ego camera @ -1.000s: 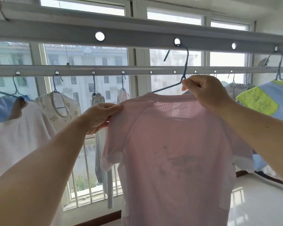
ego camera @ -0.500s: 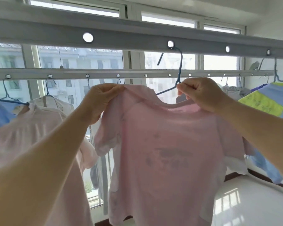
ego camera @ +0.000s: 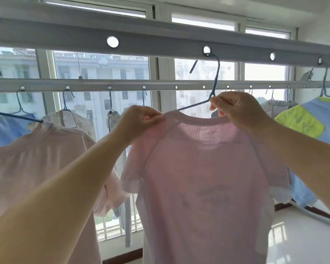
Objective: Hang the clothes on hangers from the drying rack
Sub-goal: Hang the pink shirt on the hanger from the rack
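A pink T-shirt (ego camera: 204,178) hangs in front of me, its back toward me. A blue wire hanger (ego camera: 214,80) is hooked in a hole of the near rack rail (ego camera: 160,44), and its left arm runs down to the shirt's collar. My left hand (ego camera: 139,121) pinches the shirt at the left of the neckline. At the right of the collar, my right hand (ego camera: 238,109) grips the fabric just below the hanger's neck. The hanger's right arm is hidden behind that hand.
A second, farther rail (ego camera: 160,85) carries several hangers with small garments. Another pale pink shirt (ego camera: 36,168) hangs at the left, a blue and yellow-green garment (ego camera: 309,121) at the right. Windows lie behind, white floor (ego camera: 303,241) at lower right.
My left hand dropped from its raised spot and shifted right along the shoulder to the neckline. The shirt now hangs flatter and squarer. My right hand stayed at the collar.
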`<state>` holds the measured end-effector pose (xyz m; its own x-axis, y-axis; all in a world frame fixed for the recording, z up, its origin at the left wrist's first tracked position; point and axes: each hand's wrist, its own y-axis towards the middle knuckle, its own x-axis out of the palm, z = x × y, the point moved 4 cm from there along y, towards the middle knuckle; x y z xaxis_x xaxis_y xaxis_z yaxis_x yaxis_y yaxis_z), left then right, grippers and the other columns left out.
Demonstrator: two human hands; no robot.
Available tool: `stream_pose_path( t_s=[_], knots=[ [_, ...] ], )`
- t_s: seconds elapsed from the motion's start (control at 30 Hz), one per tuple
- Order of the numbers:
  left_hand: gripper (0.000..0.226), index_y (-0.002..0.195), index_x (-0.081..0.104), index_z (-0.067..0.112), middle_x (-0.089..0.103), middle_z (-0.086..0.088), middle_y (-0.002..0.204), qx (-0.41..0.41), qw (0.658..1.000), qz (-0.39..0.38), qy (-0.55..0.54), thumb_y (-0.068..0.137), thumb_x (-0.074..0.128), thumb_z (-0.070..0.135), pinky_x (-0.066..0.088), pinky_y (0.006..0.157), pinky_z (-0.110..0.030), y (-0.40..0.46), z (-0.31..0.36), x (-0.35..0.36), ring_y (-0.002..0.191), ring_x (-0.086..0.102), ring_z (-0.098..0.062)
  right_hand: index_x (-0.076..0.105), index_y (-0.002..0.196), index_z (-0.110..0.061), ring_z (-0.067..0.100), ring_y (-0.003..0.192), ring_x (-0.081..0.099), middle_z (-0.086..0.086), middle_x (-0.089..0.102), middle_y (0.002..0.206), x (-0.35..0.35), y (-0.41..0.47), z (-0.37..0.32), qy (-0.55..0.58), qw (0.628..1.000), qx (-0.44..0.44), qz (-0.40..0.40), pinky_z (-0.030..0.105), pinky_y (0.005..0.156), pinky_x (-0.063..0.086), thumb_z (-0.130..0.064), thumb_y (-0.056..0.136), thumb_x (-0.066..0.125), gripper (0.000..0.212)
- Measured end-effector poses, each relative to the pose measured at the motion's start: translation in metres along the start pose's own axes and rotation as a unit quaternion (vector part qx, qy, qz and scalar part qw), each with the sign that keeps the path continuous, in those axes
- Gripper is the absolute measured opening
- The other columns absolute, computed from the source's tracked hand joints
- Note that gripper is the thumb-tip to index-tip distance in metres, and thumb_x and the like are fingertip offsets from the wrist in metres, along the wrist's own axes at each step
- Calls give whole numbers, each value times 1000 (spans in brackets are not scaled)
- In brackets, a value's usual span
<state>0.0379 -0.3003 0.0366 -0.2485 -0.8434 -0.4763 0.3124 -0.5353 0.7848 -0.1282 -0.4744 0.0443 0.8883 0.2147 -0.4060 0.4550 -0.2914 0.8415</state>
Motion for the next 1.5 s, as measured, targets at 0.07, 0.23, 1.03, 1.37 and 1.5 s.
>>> stream_pose_path(
  t_s=[0.07,0.23,1.03,1.37,1.5],
  knots=[
    [15,93,73,17,70,7,83,31,998,-8,51,83,63,20,36,63,5,3,16,9,72,59,4,64,69,-34,-11,54,54,-11,59,56,-1,-1,-2,11,1000,6,-7,1,50,35,-37,90,54,24],
    [17,95,72,24,72,6,89,32,995,-17,98,83,60,23,41,71,-7,5,26,14,85,63,-6,71,79,-32,-6,61,60,-11,70,70,-15,-4,6,68,995,73,-25,10,58,44,-46,87,55,22],
    [20,103,70,13,65,7,88,-19,998,11,51,86,60,18,32,58,7,3,15,11,79,56,-6,69,89,-24,3,72,61,-9,69,84,-60,-7,29,99,982,162,24,10,56,43,-30,87,62,10],
    [19,101,70,16,66,8,86,-12,999,12,34,83,64,19,38,64,-1,1,19,12,73,56,3,71,91,-20,5,76,61,1,72,95,-32,-14,2,22,986,118,-117,10,63,45,-37,84,63,20],
    [18,99,71,19,68,8,85,-9,999,13,38,81,65,21,39,68,-1,-2,23,13,78,60,0,72,92,-19,-1,67,58,-3,69,81,-25,-11,-9,25,986,84,-139,8,60,40,-27,86,64,13]
  ],
)
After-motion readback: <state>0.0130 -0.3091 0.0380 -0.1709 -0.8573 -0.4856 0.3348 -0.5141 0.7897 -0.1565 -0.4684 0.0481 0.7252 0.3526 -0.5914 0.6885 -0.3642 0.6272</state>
